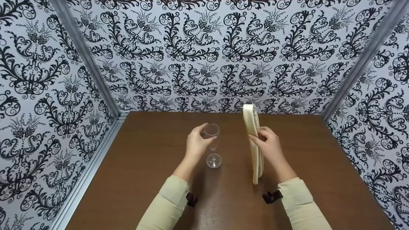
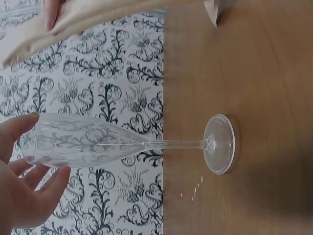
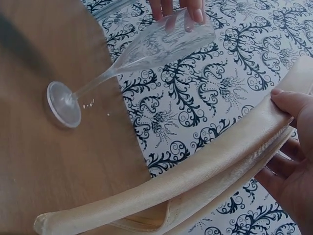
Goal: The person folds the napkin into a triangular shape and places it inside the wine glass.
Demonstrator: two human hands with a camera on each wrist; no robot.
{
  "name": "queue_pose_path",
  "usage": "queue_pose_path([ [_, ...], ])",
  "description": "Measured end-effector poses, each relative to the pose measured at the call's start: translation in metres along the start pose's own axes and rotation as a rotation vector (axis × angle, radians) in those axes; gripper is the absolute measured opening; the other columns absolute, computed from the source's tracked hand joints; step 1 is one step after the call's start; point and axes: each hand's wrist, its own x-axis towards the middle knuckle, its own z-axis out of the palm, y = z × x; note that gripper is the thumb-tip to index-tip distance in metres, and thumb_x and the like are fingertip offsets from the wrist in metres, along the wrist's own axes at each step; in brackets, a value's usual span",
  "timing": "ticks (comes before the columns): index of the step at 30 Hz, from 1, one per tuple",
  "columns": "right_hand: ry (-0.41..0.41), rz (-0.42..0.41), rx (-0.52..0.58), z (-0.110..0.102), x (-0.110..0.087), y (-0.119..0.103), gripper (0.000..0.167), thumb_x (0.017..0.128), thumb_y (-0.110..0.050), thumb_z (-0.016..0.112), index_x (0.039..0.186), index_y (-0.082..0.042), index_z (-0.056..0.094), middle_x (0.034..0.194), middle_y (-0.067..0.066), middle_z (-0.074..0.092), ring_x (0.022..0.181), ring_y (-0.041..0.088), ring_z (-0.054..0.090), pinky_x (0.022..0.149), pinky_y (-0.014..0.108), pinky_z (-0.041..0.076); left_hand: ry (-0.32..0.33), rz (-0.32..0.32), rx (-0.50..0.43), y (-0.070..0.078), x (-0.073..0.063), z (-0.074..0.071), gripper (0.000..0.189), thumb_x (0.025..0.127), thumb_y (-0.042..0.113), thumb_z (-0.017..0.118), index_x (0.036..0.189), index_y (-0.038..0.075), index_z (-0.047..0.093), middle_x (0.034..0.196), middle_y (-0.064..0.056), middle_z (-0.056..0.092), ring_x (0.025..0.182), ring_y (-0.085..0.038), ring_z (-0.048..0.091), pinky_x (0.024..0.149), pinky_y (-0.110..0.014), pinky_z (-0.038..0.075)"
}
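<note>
A clear champagne flute [image 1: 213,160] stands upright near the middle of the brown table, its foot right at the tabletop. My left hand [image 1: 196,143] holds it near the rim, with the thumb on one side of the bowl and fingers on the other, as the left wrist view shows around the flute's bowl [image 2: 88,139]. To the right, my right hand [image 1: 270,143] pinches a long, folded cream satin piece [image 1: 252,140] with padded edges. It is held on edge, and its layers loop round at one end [image 3: 166,191]. The palm side of the right hand [image 3: 293,161] faces the folds.
The brown wooden table [image 1: 143,153] has patterned black-and-white walls [image 1: 204,57] at the back and both sides. Metal frame posts [image 1: 92,64] stand at the corners. Small dark devices [image 1: 271,197] sit at both sleeve cuffs.
</note>
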Motion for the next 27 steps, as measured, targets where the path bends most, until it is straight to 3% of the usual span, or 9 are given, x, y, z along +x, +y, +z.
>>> queue_pose_path([
  [8, -0.010, 0.047, 0.033, -0.009, 0.000, -0.011, 0.021, 0.086, -0.006, 0.074, 0.100, 0.009, 0.071, 0.110, 0.015, 0.062, 0.093, 0.018, 0.061, 0.081, 0.024, 0.053, -0.069, 0.034, -0.018, 0.014, -0.008, 0.019, 0.062, 0.070, 0.016, 0.087, 0.125, 0.001, 0.063, 0.119, -0.015, 0.065, 0.106, -0.028, 0.063, 0.094, -0.039, 0.048],
  [15, 0.034, 0.003, -0.031, -0.018, 0.003, -0.001, 0.018, 0.083, -0.004, 0.076, 0.096, 0.008, 0.072, 0.106, 0.014, 0.064, 0.089, 0.021, 0.062, 0.076, 0.017, 0.051, -0.120, 0.063, -0.011, 0.027, -0.011, 0.034, 0.061, 0.070, 0.017, 0.087, 0.125, 0.002, 0.064, 0.118, -0.013, 0.066, 0.107, -0.026, 0.063, 0.095, -0.036, 0.047],
  [23, 0.003, 0.013, -0.056, -0.027, 0.006, -0.005, 0.021, 0.084, -0.007, 0.075, 0.097, 0.010, 0.070, 0.110, 0.017, 0.063, 0.097, 0.031, 0.062, 0.078, 0.017, 0.051, -0.166, 0.083, -0.002, 0.033, -0.015, 0.039, 0.060, 0.071, 0.017, 0.087, 0.125, 0.003, 0.064, 0.120, -0.012, 0.066, 0.109, -0.026, 0.062, 0.097, -0.035, 0.046],
  [27, -0.012, 0.006, -0.071, -0.031, 0.008, -0.008, 0.021, 0.083, -0.005, 0.075, 0.098, 0.009, 0.071, 0.111, 0.017, 0.063, 0.095, 0.029, 0.062, 0.076, 0.017, 0.051, -0.170, 0.092, 0.008, 0.032, -0.015, 0.039, 0.061, 0.071, 0.017, 0.087, 0.125, 0.002, 0.064, 0.120, -0.012, 0.066, 0.110, -0.026, 0.062, 0.097, -0.035, 0.046],
])
